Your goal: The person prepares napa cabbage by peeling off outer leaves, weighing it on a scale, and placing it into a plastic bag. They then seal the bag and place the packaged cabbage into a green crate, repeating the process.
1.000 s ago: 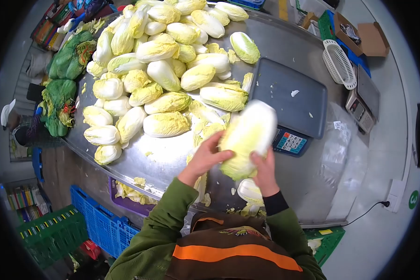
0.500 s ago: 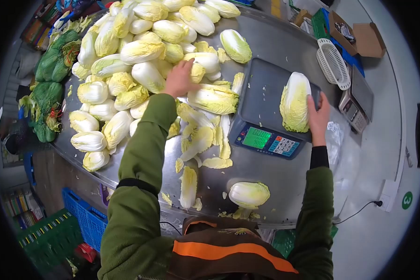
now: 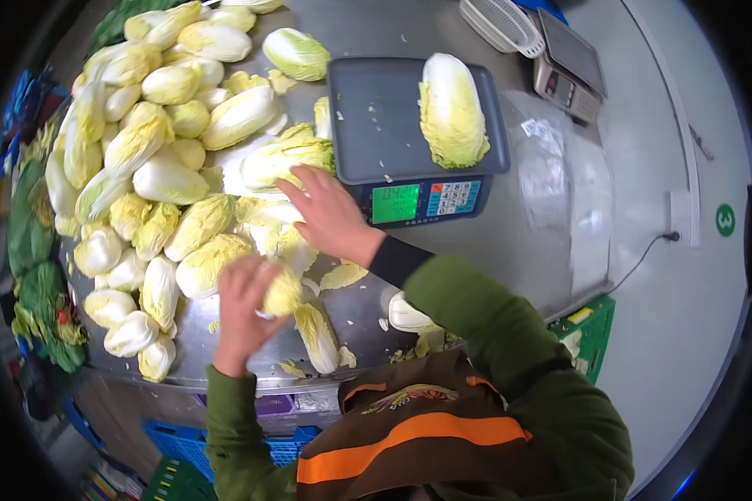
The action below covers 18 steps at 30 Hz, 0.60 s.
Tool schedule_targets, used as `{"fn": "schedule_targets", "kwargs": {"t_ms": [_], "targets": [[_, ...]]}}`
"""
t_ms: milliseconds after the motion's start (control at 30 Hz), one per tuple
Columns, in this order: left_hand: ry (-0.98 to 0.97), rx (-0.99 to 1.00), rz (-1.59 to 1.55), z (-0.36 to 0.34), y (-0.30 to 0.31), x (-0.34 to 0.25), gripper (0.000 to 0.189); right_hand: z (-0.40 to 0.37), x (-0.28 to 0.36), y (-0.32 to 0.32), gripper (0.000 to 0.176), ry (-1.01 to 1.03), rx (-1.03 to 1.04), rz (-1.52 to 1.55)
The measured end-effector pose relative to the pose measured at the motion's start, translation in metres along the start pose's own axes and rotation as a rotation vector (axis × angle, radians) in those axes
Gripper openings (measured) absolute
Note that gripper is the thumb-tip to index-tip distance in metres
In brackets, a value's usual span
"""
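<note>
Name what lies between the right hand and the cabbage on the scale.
Head view: the grey tray, dotted with pale scraps, lies between the right hand and the cabbage.

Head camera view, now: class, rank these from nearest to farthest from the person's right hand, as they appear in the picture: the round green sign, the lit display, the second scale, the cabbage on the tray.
From the right hand:
1. Lit display, just right of it.
2. Cabbage, on the tray's right side.
3. Second scale, upper right.
4. Round green sign, far right.
</note>
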<state>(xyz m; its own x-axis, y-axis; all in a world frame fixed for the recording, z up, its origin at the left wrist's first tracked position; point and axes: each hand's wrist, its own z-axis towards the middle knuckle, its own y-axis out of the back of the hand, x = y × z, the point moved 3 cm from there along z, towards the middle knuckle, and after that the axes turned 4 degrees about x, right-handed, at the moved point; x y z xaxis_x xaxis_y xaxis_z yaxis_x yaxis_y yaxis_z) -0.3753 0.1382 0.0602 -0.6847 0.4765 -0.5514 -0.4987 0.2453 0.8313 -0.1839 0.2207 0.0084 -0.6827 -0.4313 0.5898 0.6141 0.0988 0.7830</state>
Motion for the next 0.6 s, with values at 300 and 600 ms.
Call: {"fn": "schedule_targets", "kwargs": {"t_ms": [300,600], "targets": [[0.27,0.274,-0.095,-0.041,-0.037,-0.024,0.075,0.068,-0.043,-0.048,0.05,-0.112,0.126,-0.552],[0.819,-0.677,-1.24,-0.008,-0.059,0.039,0.06,0.046,-0.008,-0.007,0.066,-0.366,0.333,0.507]]}}
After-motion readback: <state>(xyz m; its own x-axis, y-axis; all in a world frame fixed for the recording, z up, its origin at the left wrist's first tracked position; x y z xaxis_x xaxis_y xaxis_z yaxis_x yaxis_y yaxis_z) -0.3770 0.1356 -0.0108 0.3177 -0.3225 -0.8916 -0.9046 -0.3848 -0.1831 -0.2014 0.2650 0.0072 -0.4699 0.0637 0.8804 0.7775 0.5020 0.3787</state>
